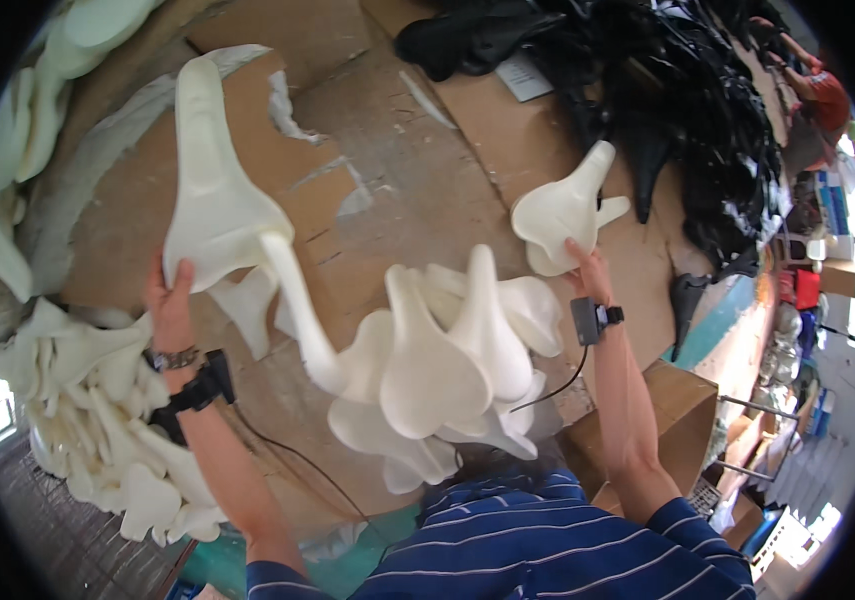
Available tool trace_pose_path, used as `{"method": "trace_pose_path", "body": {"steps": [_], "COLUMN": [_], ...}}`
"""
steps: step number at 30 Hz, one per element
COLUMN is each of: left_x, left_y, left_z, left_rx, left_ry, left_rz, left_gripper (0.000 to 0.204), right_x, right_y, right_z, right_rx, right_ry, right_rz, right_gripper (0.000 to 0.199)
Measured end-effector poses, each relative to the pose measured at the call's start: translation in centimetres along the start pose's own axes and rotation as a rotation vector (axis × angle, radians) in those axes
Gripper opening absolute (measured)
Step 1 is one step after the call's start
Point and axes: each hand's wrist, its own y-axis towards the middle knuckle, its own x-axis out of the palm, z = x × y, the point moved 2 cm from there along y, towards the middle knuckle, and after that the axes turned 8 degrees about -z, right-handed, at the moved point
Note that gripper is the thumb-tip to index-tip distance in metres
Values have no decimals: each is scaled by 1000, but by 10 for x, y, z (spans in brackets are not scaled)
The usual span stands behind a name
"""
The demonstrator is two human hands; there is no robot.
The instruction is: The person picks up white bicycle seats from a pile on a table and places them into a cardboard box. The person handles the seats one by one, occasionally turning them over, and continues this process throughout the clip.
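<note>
My left hand (171, 292) grips the wide end of a cream-white bicycle saddle foam pad (215, 200), its narrow nose pointing away from me. My right hand (589, 274) is closed on the wide end of another white saddle pad (559, 212), raised at the right; a second narrow nose sticks out beside it. Between my arms, nearer my body, lies a heap of white saddle pads (429, 385). One long pad from it reaches up toward the pad in my left hand. Fingers under both held pads are partly hidden.
Brown cardboard (387, 130) covers the table. A big pile of white pads (97, 410) lies at the left, more pads (37, 120) at the far left. Black saddle covers (687, 130) are heaped at the far right. A cardboard box (662, 425) stands near my right arm; a person (819, 105) works beyond.
</note>
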Motion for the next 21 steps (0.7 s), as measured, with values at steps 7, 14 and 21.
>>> {"method": "trace_pose_path", "body": {"steps": [7,14,21], "left_x": [38,41,71], "left_y": [-18,-27,-2], "left_z": [-11,27,-19], "left_rx": [70,273,-129], "left_ry": [-498,-951,360], "left_rz": [296,402,-480], "left_gripper": [63,53,60], "right_x": [10,-13,36], "right_y": [-54,-154,-153], "right_z": [-11,-57,-56], "right_rx": [-373,-469,97], "right_ry": [-325,-250,-378], "right_rz": [261,204,-650], "right_gripper": [39,39,82]}}
